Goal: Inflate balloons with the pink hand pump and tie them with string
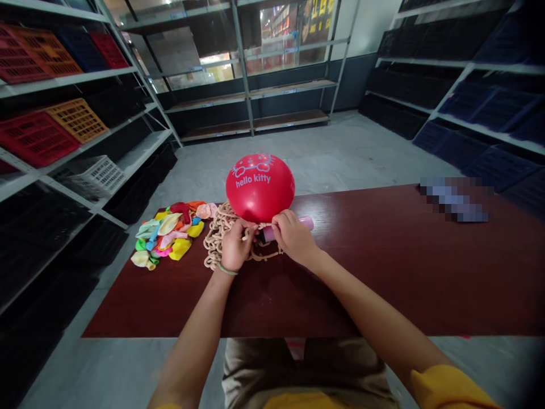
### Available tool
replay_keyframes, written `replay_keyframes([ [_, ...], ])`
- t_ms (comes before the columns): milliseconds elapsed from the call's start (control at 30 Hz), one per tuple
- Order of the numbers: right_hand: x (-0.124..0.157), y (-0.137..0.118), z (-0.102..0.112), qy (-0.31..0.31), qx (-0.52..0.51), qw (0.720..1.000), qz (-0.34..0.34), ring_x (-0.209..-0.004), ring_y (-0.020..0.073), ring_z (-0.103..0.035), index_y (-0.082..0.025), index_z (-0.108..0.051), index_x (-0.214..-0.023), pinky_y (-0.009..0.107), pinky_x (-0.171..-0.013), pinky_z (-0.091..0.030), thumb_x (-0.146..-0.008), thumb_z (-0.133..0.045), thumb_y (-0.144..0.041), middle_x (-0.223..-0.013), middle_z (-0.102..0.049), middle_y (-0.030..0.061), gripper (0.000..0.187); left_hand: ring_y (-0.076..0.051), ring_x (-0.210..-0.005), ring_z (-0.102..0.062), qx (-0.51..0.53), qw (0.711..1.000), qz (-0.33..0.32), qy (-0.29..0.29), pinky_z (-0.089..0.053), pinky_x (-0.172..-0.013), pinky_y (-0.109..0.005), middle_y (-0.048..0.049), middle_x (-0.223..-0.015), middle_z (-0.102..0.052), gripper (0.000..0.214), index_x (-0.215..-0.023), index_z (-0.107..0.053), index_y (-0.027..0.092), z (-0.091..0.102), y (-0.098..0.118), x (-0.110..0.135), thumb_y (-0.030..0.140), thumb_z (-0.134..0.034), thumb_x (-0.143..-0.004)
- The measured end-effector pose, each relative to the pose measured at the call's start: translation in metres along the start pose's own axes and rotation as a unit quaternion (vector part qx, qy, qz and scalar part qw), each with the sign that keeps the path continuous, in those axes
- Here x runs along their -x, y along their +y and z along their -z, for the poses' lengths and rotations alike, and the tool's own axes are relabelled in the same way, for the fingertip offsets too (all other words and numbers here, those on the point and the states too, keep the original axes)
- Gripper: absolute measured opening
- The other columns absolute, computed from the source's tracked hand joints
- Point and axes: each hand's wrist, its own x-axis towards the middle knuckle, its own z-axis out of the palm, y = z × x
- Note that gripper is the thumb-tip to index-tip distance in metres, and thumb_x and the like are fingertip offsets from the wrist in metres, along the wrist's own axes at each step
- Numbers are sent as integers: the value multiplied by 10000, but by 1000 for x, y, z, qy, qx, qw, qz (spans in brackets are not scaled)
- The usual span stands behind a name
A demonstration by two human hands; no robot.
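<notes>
An inflated red balloon (pixel 260 196) with "hello kitty" printed on it rests at the far side of my hands. My left hand (pixel 234 247) is closed in a pinch on a beige cord just below the balloon. Opposite it, my right hand (pixel 294 237) pinches the same cord, which is stretched between both hands. The balloon's neck is hidden behind the fingers. More beige cord (pixel 215 241) lies in a tangled heap beside and under my left hand. Partly covered by my right hand is a pink cylinder (pixel 306 223) with a dark end, lying on the table.
Deflated balloons (pixel 170 233) in many colours are piled left of the cord on the brown table (pixel 383 272). A blurred-out item (pixel 455 199) lies at the far right. Shelves with crates (pixel 38 136) stand along the left and right, and another rack (pixel 251 102) stands behind.
</notes>
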Motion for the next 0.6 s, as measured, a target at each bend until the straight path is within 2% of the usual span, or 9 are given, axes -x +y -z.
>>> replay_keyframes([
  [133,-2,3,-1,5,87,996,5,-870,198,-513,-177,-556,-877,302,-689,-378,-958,-394,-214,-891,-590,84,185,-117,-592,-627,-14,1000,21,1,-467,-621,-233,8,-724,-685,140,-904,-609,198,0,1,-2,324,-554,-929],
  [300,-4,6,-4,14,129,992,6,-847,191,-516,-183,-559,-874,293,-641,-350,-954,-409,-215,-871,-595,74,173,-127,-615,-627,-24,999,41,8,-460,-625,-237,5,-728,-682,161,-897,-607,195,2,0,-6,343,-551,-927],
  [467,-3,7,-11,25,126,992,6,-839,197,-519,-181,-564,-864,310,-692,-365,-956,-415,-216,-875,-605,80,178,-135,-607,-623,29,997,75,5,-473,-631,-255,3,-721,-680,185,-902,-597,197,-3,-4,-6,377,-559,-917],
  [600,-6,14,-7,26,63,998,12,-848,194,-532,-190,-560,-905,318,-750,-389,-977,-398,-249,-908,-614,75,187,-138,-629,-630,113,989,99,-1,-499,-650,-268,-7,-752,-683,207,-888,-585,200,-12,-11,-3,406,-586,-895],
])
